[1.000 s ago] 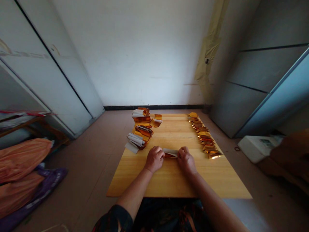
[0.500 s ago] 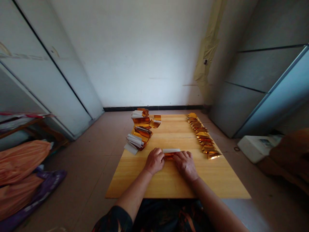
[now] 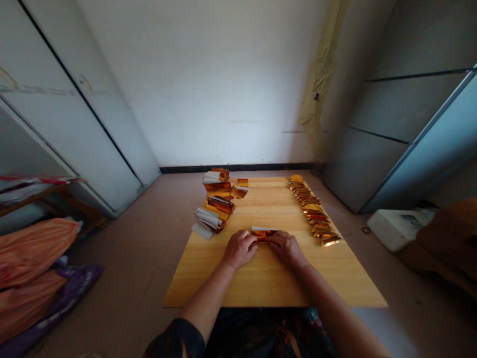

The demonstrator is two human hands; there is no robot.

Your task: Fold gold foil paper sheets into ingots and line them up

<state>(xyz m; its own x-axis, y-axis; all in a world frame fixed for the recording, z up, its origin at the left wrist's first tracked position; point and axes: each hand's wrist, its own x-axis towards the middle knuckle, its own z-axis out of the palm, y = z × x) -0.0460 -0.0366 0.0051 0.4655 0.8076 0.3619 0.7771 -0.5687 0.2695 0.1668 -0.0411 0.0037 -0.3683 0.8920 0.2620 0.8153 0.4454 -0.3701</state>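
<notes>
A sheet of gold foil paper [image 3: 264,235] lies on the wooden table between my hands, its near part folded over and a white strip showing along its far edge. My left hand [image 3: 240,247] has its fingers closed on the left end of the sheet. At the opposite end, my right hand [image 3: 288,248] grips the paper with curled fingers. Both hands rest low on the tabletop, and the fingertips partly hide the sheet's ends.
Stacks of gold foil paper [image 3: 220,211] with white backs sit at the table's left. A row of folded gold foil pieces [image 3: 315,211] runs along the right edge of the wooden table [image 3: 276,283]. A white box [image 3: 391,229] stands on the floor at right.
More gold shows between my hands, and the white strip at the far edge has become narrower. My fingers have shifted slightly on the paper.
</notes>
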